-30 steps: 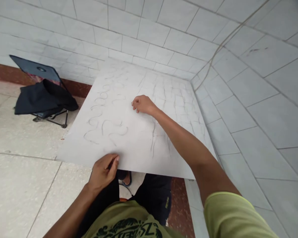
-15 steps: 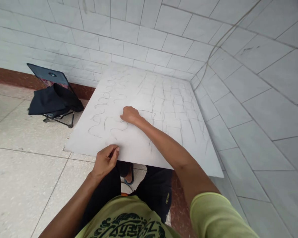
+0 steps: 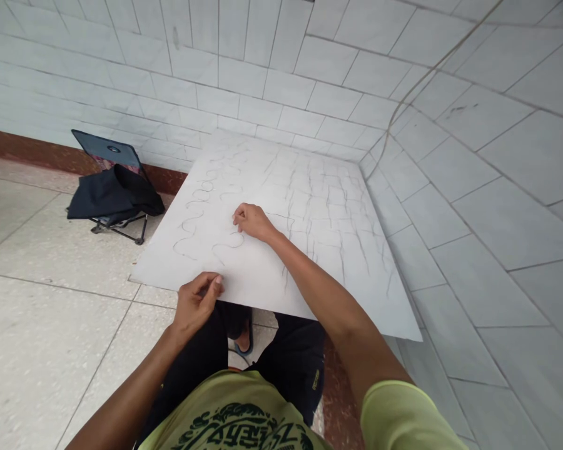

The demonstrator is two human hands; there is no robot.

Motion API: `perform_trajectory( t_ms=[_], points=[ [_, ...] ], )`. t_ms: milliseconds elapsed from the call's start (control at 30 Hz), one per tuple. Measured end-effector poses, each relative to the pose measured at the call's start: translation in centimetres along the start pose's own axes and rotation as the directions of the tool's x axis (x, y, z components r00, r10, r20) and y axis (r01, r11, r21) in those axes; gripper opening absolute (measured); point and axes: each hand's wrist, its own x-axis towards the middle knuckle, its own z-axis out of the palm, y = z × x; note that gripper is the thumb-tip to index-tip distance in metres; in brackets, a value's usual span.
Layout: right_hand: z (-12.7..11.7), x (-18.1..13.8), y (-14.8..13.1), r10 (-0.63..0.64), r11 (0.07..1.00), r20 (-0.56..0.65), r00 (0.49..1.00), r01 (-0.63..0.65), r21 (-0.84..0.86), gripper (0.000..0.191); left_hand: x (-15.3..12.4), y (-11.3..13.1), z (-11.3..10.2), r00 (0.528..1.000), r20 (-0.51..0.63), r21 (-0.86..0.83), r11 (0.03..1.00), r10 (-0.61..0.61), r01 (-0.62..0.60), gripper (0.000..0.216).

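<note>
Here we see a big white sheet [image 3: 338, 212] filling the middle of the view. It is held tilted, its far edge up against the tiled wall [image 3: 281, 81] in the corner of the room and its near edge above the person's legs. The left hand [image 3: 194, 306] is at the near edge, toward the left corner. Its thumb and fingers [image 3: 212, 285] are closed on the rim in a pinch, gripping the sheet. The right hand [image 3: 251, 222] lies on top of the sheet, left of its middle, at the end of an outstretched arm. Its fingers are curled in and closed, with the tips down on the paper. Whether they grip a pencil or anything else we cannot tell.

Thin dark wavy lines [image 3: 190, 222] run down the left part of the sheet, and the right hand rests just beside the lowest of them. Straighter strokes cover the right part.

To the left, well apart from the sheet, a folding chair [image 3: 106, 150] stands on the pale floor [image 3: 51, 325] against the wall, with a dark cloth [image 3: 115, 194] heaped on its seat. A thin cable [image 3: 417, 84] hangs across the right-hand wall down toward the corner behind the sheet. At the bottom we see a green shirt [image 3: 234, 412] with a dark print.
</note>
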Motion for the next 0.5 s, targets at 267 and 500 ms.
perform_trajectory(
  t_ms=[267,500],
  points=[
    [-1.9,-5.7,-1.7,-0.082,0.930,-0.099,0.992,0.112,0.350,0.011,4.1,4.4,-5.2,0.916,-0.399,-0.027,0.999,0.030,-0.044,0.030],
    [-1.4,-9.8,-2.8,-0.152,0.942,-0.123,0.981,0.181,0.282,0.013,6.1,5.3,-5.3,0.966,0.146,-0.463,0.848,-0.214,0.258,0.040]
  ],
)
